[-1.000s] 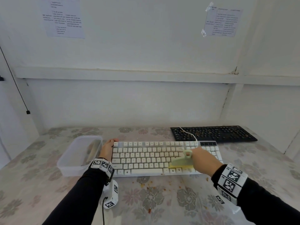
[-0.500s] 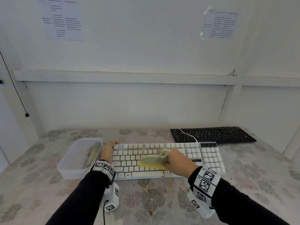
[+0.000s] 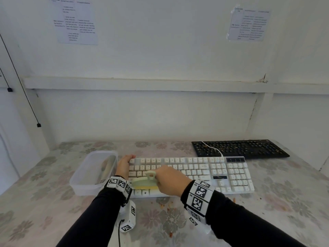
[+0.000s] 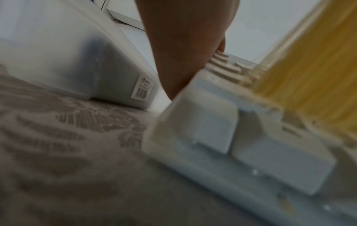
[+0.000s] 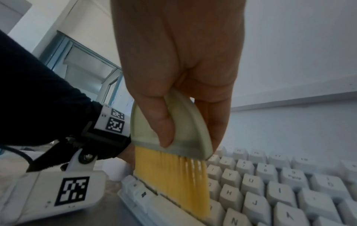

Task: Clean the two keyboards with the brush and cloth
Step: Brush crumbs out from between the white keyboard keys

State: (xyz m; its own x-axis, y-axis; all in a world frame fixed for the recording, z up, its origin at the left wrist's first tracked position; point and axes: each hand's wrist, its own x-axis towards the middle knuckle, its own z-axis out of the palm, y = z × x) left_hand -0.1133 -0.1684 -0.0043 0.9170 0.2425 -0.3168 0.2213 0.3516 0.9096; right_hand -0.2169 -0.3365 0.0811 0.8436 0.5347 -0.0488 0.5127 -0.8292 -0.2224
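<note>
1. Brushing step on the white keyboard [image 3: 192, 173]; right hand [image 3: 167, 180] pinching the brush [image 3: 144, 182], bristles on its left keys.
2. Left hand [image 3: 124, 166] flat on its left edge, fingers together.
3. Next: probably crumbs off its front; black keyboard [image 3: 238, 148] behind it, crumbs on its keys.

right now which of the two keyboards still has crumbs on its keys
The black keyboard, at the back right against the wall: brown specks dot its keys. The white keyboard under the brush shows none on its visible keys.
</note>
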